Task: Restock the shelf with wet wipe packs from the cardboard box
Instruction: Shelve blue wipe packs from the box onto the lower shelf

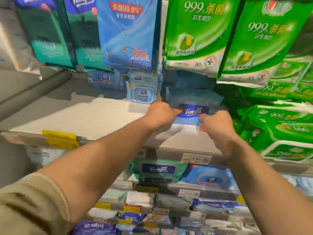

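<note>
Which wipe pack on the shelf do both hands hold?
The blue Tempo pack: left hand and right hand grip its front corners; others lie untouched.

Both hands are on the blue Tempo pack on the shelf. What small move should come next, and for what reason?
Probably push the blue Tempo pack a little further back, then let go. The left hand and the right hand both hold its front edge, it seems to lie on the white shelf near the front, and other packs stand further back.

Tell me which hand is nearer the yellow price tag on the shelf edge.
Left. The left hand sits up and right of the yellow price tag; the right hand lies farther right.
</note>
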`<state>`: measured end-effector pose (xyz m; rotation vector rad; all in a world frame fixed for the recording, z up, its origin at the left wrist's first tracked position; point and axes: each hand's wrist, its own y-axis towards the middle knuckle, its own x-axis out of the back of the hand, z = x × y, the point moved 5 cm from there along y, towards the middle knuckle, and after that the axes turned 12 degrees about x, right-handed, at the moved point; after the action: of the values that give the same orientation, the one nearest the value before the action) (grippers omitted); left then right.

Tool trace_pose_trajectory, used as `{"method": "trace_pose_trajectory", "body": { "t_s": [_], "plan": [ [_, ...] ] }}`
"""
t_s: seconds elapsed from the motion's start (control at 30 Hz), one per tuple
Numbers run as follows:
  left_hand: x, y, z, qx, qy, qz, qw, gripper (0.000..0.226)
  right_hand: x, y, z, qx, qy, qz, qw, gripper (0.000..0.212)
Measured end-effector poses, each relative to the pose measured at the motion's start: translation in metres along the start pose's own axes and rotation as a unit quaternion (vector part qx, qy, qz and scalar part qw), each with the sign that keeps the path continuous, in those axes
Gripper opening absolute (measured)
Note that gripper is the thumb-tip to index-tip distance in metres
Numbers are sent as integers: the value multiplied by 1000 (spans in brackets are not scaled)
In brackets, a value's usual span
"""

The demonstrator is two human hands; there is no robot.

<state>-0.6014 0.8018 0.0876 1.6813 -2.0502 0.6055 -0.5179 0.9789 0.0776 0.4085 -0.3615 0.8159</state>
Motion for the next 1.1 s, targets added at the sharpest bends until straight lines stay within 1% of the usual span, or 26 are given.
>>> {"method": "trace_pose_trajectory", "body": {
  "t_s": [0.03,0.1,0.17,0.23,0.27,0.3,0.33,0.37,0.4,0.43,0.47,0.5,0.53,0.6,0.67,0.73,0.83,0.93,1.0,1.03,1.07,1.1],
  "plan": [
    [-3,1,-4,0,-50,4,999,45,-2,4,-1,-7,11,0,1000,13],
    [-13,11,-6,14,-134,28,991,41,-6,15,-5,-14,32,7,999,19],
    [-26,14,-9,51,-158,83,983,29,-13,23,-5,-19,46,23,998,15],
    [-39,16,-11,78,-121,138,980,14,-19,28,-5,-6,80,37,996,10],
    [-39,17,-13,44,-73,134,987,10,-21,33,-6,5,105,40,994,12],
    [-38,19,-14,2,-8,127,992,12,-22,35,-5,14,125,45,991,23],
    [-34,17,-15,-9,-5,145,989,16,-23,38,-5,22,143,58,988,38],
    [-30,15,-17,4,-72,161,984,23,-24,43,-10,26,150,71,986,51],
    [-19,12,-22,52,-174,155,971,29,-24,46,-13,23,145,79,986,57],
    [-14,15,-29,0,-140,151,979,29,-25,45,-13,17,129,85,988,57],
    [-18,24,-31,-87,36,117,989,31,-25,42,-11,13,103,91,990,51],
    [-26,35,-28,-83,76,117,987,37,-23,38,-7,6,67,97,993,42],
    [-30,38,-27,-54,59,127,989,41,-22,38,-13,-15,35,101,994,36],
    [-27,34,-28,-38,59,149,986,41,-20,29,-18,-73,18,114,991,37],
    [-20,29,-28,-20,49,154,987,38,-18,23,-17,-84,-7,112,990,38],
    [-11,17,-32,-35,56,173,983,47,-14,19,-2,-32,-78,97,992,36],
    [2,-1,-20,16,113,159,981,63,-11,4,23,74,-174,136,972,36],
    [15,-25,-8,46,194,109,974,87,-3,-21,33,129,-208,177,953,50],
    [29,-51,-6,44,191,53,979,93,-1,-40,40,188,-235,212,930,55],
    [35,-64,-4,43,186,27,981,93,1,-50,45,219,-238,206,924,51],
    [42,-80,-2,39,188,1,981,90,5,-64,52,224,-213,207,928,43],
    [49,-96,1,31,193,-23,981,88,5,-77,53,234,-213,233,920,35]
  ]
}}
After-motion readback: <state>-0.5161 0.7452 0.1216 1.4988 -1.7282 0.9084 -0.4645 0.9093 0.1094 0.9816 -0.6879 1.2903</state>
